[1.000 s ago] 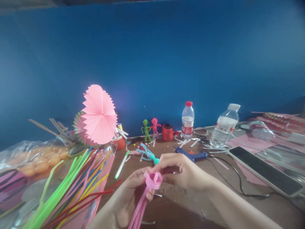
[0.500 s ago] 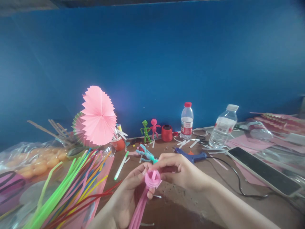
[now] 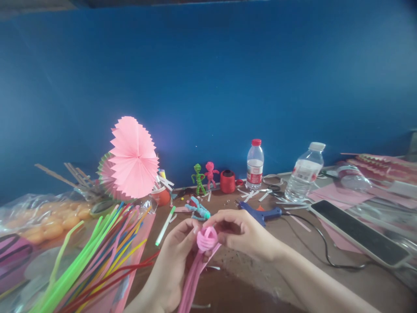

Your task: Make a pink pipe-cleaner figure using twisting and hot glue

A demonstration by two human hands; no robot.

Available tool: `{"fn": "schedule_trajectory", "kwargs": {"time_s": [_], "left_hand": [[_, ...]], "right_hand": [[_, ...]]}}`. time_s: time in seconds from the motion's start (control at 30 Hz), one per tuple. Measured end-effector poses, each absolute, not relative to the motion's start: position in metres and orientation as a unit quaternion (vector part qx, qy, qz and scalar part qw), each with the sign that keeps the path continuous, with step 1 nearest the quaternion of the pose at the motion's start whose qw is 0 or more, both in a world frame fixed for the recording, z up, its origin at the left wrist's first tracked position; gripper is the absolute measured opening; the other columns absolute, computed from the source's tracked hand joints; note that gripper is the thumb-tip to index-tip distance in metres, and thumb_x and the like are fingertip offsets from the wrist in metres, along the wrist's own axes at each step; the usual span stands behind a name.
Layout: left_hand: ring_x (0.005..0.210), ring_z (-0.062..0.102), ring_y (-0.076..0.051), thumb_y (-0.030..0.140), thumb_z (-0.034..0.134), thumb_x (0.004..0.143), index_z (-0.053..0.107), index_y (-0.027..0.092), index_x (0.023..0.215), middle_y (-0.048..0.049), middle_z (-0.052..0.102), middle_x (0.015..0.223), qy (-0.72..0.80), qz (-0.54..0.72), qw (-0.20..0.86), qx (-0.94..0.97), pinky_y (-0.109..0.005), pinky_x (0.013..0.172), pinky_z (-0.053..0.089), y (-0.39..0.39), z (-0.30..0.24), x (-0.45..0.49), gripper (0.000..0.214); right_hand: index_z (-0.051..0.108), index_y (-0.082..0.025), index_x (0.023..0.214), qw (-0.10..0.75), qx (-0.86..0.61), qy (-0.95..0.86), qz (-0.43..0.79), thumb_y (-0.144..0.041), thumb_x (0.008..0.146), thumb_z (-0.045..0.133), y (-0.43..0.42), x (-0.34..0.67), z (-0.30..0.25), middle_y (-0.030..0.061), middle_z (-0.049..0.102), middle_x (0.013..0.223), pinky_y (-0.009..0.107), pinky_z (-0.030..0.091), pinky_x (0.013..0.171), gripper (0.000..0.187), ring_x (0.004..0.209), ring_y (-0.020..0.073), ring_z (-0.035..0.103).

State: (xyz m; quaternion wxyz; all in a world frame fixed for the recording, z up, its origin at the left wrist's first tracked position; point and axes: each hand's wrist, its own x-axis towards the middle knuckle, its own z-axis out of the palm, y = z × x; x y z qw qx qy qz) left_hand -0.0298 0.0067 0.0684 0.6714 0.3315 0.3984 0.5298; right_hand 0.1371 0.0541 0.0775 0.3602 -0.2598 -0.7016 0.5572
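Observation:
Both hands work on a pink pipe cleaner (image 3: 206, 238) whose top is wound into a small ball, with its long stems hanging down toward me. My left hand (image 3: 172, 256) grips the stems just under the ball, thumb and fingers closed. My right hand (image 3: 243, 232) pinches the ball from the right side, fingers curled round it. A light-blue pipe-cleaner figure (image 3: 199, 210) lies on the brown table just behind my hands.
A fan of coloured pipe cleaners (image 3: 94, 256) lies at left beside a pink paper fan (image 3: 133, 158). Green (image 3: 197, 178) and pink (image 3: 210, 173) figures, red thread spool (image 3: 227, 181), two water bottles (image 3: 255, 164) (image 3: 305, 172), blue glue gun (image 3: 259, 212) with cord, and a dark tablet (image 3: 358, 232) stand behind and to the right.
The open pink loop has been wound tighter into a rounder ball. My hands lifted slightly and my left fingers moved up beside it.

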Motion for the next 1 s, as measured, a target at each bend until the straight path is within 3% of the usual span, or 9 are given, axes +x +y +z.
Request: {"fn": "schedule_trajectory", "kwargs": {"time_s": [0.27, 0.47, 0.6, 0.8, 1.0], "left_hand": [[0.037, 0.048, -0.007, 0.036, 0.070, 0.070, 0.059, 0.014, 0.067, 0.0031, 0.055, 0.047, 0.444, 0.560, 0.630, 0.305, -0.015, 0.033, 0.034, 0.008, 0.077, -0.026, 0.024], [0.058, 0.060, -0.011, 0.024, 0.073, 0.068, 0.065, 0.014, 0.076, -0.0011, 0.065, 0.061, 0.430, 0.537, 0.640, 0.342, -0.016, 0.052, 0.046, 0.010, 0.080, -0.032, 0.015], [0.053, 0.056, -0.007, 0.017, 0.074, 0.067, 0.065, 0.011, 0.072, -0.0011, 0.064, 0.061, 0.436, 0.528, 0.647, 0.335, -0.013, 0.050, 0.043, 0.010, 0.079, -0.031, 0.012], [0.055, 0.060, -0.009, 0.014, 0.072, 0.069, 0.068, 0.010, 0.079, -0.0032, 0.067, 0.065, 0.439, 0.525, 0.685, 0.250, -0.018, 0.056, 0.051, 0.010, 0.073, -0.034, 0.012], [0.053, 0.061, -0.010, 0.009, 0.062, 0.076, 0.067, 0.009, 0.083, -0.0050, 0.067, 0.064, 0.449, 0.526, 0.697, 0.189, -0.020, 0.055, 0.054, 0.010, 0.070, -0.035, 0.008]], "right_hand": [[0.065, -0.020, 0.096, 0.380, -0.295, -0.678, 0.556, -0.003, 0.070, 0.050, 0.053, 0.132, 0.072, -0.0030, 0.055, 0.068, 0.022, 0.036, 0.056, 0.035, 0.060, 0.0092, 0.045], [0.065, -0.020, 0.093, 0.396, -0.317, -0.664, 0.549, -0.002, 0.070, 0.049, 0.051, 0.129, 0.074, -0.0041, 0.055, 0.067, 0.020, 0.033, 0.054, 0.033, 0.058, 0.0084, 0.045], [0.066, -0.020, 0.091, 0.386, -0.342, -0.672, 0.531, -0.006, 0.074, 0.049, 0.046, 0.126, 0.076, -0.0041, 0.056, 0.064, 0.020, 0.032, 0.052, 0.028, 0.056, 0.0082, 0.044], [0.067, -0.020, 0.096, 0.383, -0.332, -0.667, 0.546, -0.012, 0.079, 0.053, 0.044, 0.127, 0.078, -0.0024, 0.059, 0.068, 0.020, 0.035, 0.053, 0.023, 0.060, 0.0089, 0.048], [0.067, -0.021, 0.094, 0.375, -0.318, -0.639, 0.592, -0.017, 0.077, 0.062, 0.047, 0.128, 0.076, -0.0035, 0.057, 0.064, 0.020, 0.034, 0.051, 0.018, 0.059, 0.0090, 0.050]]}}
